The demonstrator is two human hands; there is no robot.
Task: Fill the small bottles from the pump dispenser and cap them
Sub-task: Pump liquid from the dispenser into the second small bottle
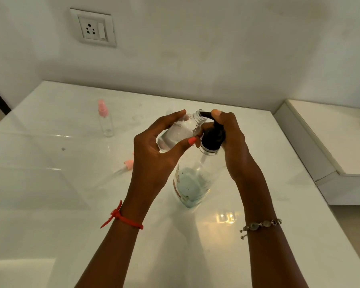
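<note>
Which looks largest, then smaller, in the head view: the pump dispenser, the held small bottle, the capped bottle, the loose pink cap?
1. Pump dispenser
2. Held small bottle, tilted in the left hand
3. Capped bottle; it stands farther away, so ranks 2 and 3 are unsure
4. Loose pink cap

Two small bottles (176, 133) (106, 121), one dispenser (195, 179)
</note>
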